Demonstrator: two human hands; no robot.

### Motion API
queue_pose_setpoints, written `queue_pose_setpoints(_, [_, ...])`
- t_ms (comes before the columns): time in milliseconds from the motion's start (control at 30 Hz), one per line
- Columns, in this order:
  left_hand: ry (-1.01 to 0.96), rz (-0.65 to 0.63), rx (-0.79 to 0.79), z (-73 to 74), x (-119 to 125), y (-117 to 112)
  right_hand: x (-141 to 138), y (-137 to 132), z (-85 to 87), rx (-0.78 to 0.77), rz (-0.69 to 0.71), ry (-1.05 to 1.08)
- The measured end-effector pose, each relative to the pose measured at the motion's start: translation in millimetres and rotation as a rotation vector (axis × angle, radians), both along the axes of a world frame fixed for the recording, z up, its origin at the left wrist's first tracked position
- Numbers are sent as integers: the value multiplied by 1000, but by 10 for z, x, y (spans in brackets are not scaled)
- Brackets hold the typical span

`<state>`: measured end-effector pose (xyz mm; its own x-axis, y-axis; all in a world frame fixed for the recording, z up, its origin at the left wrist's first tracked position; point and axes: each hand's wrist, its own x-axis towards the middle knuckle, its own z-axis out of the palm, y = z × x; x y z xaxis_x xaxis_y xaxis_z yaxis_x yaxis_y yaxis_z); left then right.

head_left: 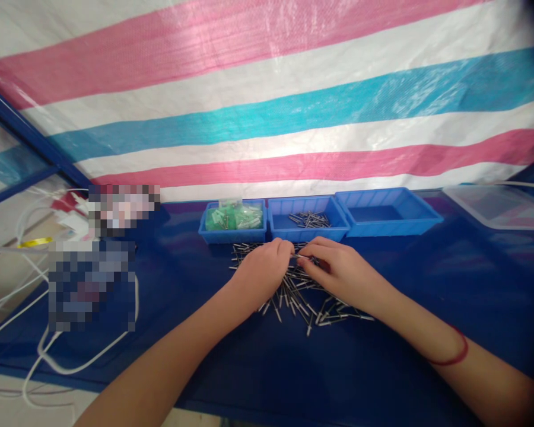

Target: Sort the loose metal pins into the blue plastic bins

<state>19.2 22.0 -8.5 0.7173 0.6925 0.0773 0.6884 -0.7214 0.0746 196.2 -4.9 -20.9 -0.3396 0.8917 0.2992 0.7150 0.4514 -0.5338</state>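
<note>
Dozens of blind rivets [292, 292] lie beneath the right hand [342, 267], pinching one (best done lightly), and left hand [267, 268], grip hidden.

**Front and right passable; back and left obstructed**

Free lane on the surface [302, 379] between the left forearm [173, 344] and right forearm [427, 326], up to the rivet pile [289, 296]. More room right of the right forearm. Left hand [264, 267] and right hand [342, 267] block the pile's middle. Behind: left bin [235, 236], stuffed with bags [249, 218]; middle and right bins [391, 228] reachable from above. Striped tarp [267, 118] closes the back. White cables [84, 366] clutter left.
</note>
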Motion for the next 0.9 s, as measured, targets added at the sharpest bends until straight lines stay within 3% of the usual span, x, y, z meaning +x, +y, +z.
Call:
queue_pose_setpoints(133, [-346,46,-148,-53,-26,28,5,4,12,14,-22,69])
queue_pose_setpoints(233, [-486,88,-242,-35,-38,34,6,1,12,18,-73,88])
queue_pose_setpoints(433, [-557,136,-305,22,-91,26,-1,-8,25,52,-121,130])
queue_pose_setpoints(633, [-616,153,-468,46,-109,26,-31,-43,81,45,-95,194])
queue_pose_setpoints(900, [-868,197,-551,8,-81,23,-94,-45,-16,-179,-194,475])
